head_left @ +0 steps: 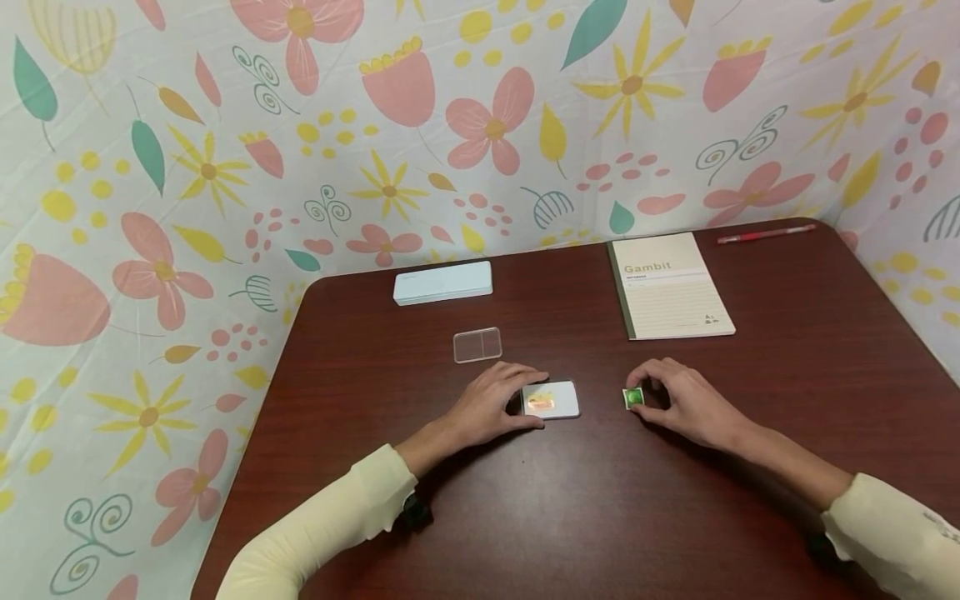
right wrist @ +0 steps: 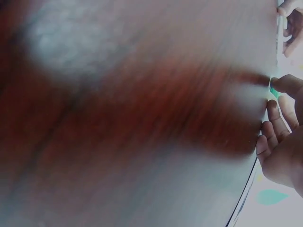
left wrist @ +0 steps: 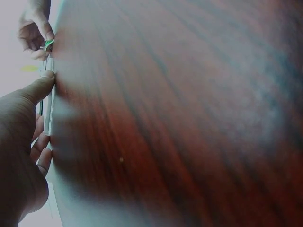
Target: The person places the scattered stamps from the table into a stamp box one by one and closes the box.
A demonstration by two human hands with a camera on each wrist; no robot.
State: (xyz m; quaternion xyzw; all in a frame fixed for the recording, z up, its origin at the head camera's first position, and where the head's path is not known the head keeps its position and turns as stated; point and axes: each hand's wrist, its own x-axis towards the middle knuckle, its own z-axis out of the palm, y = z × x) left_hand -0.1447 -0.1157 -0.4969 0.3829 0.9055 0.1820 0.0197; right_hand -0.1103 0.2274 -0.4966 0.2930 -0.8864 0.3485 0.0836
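Observation:
A small clear-edged case with a white inside and an orange-yellow print [head_left: 551,400] lies flat on the table. My left hand [head_left: 495,404] grips its left end, thumb on the near edge and fingers on the far edge; the left wrist view shows the thumb against the case's edge [left wrist: 49,109]. To the right, my right hand [head_left: 686,404] pinches a small green square with a pale border [head_left: 633,398] between thumb and fingers, apart from the case. In the right wrist view the green piece [right wrist: 274,91] is mostly hidden by the right hand [right wrist: 286,127].
Behind the case lies a clear rectangular lid-like piece [head_left: 477,345], with a pale blue box [head_left: 442,283] farther back. A notebook [head_left: 671,287] and a red pen [head_left: 767,234] lie at the back right of the table [head_left: 585,533]. Patterned cloth hangs behind.

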